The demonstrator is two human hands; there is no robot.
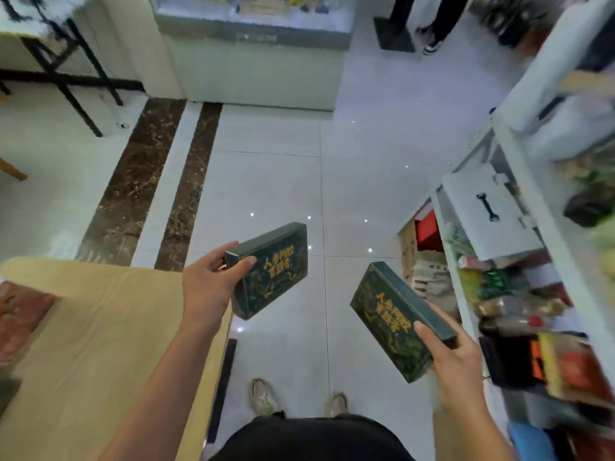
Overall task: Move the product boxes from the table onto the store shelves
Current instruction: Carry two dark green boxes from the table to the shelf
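My left hand (208, 282) grips one dark green product box with gold lettering (276, 271) by its near end, thumb on top, and holds it above the floor beside the table's right edge. My right hand (456, 357) grips a second, matching green box (389, 314) by its near end, tilted toward the shelves. The wooden table (100, 344) lies at lower left. The white store shelves (466, 294) stand on the right, packed with goods.
A reddish patterned box (20, 314) lies on the table's left edge. A white case (486, 211) sits on a shelf. A display counter (253, 61) stands ahead, a black-legged table (66, 61) at far left. Another person's legs (432, 24) show beyond. My feet (299, 400) are on grey tile.
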